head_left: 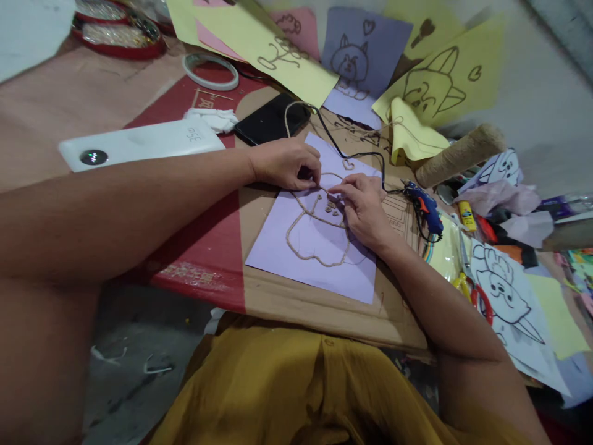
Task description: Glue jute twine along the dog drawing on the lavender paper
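Observation:
A purple sheet [273, 247] lies on brown cardboard, carrying a figure outlined in twine [317, 258] with small twine pieces inside. My left hand [291, 165] is at the figure's upper left, thumb and forefinger pinched on the twine. At the upper right of the figure, my right hand [364, 207] rests on the sheet, its fingertips pressed together at the same strand. The twine runs up from near my left hand and loops over the phone toward a twine roll [463, 154].
A blue glue gun [426, 210] with a black cable lies right of the sheet. Scissors [472, 290] and drawings are farther right. A black phone [271, 117], white power bank [143, 143] and tape ring [210, 71] lie beyond my left arm.

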Demonstrator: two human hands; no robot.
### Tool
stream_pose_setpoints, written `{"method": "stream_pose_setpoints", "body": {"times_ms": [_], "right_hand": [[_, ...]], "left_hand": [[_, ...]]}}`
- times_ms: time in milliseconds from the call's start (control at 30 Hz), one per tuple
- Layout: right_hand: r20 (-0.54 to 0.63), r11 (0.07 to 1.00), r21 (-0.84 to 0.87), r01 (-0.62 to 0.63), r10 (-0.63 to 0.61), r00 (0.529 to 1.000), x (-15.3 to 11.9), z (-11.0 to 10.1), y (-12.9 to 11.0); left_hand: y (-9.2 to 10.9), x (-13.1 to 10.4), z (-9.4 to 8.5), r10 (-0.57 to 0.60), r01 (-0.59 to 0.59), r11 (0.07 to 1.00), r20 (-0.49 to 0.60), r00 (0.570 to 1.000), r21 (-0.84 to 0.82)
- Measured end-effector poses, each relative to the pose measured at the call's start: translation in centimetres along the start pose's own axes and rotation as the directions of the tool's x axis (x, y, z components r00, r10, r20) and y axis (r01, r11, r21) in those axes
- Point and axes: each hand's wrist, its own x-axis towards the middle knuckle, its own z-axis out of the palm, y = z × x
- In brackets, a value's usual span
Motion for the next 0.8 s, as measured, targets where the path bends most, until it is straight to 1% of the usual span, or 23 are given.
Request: {"method": "stream_pose_setpoints", "body": {"times_ms": [167,333,400,567,700,800], "right_hand": [[0.026,1.000,-0.015,0.008,-0.008,1.000,0.0,0.2,0.1],[-0.022,1.000,-0.007,-0.010,0.010,1.000,0.0,0.4,0.0],[-0.025,1.000,-0.012,-0.004,0.004,1.000,0.0,0.5,-0.1],[0.025,0.999,-0.031,0.023,-0.022,0.999,0.1,0.6,-0.2],[0.019,0.998,-0.054,0.035,-0.034,0.999,0.1,0.9,-0.1],[-0.007,0.999,-0.049,0.019,-0.020,1.000,0.1,1.1,0.1]], "left_hand": [[0.0,0.0,-0.2,-0.046,0.046,0.999,0.009,0.999,0.021],[-0.2,0.0,-0.3,-0.093,0.093,0.996,-0.015,0.996,0.004],[-0.3,0.1,-0.3,-0.098,0.098,0.995,-0.015,0.995,-0.007],[-0.4,0.1,-0.8,-0.087,0.087,0.996,0.026,0.996,0.008],[-0.8,0.0,-1.2,-0.077,0.075,0.996,0.034,0.996,0.052],[-0.7,-0.1,-1.0,-0.113,0.111,0.992,0.028,0.993,0.058]]}}
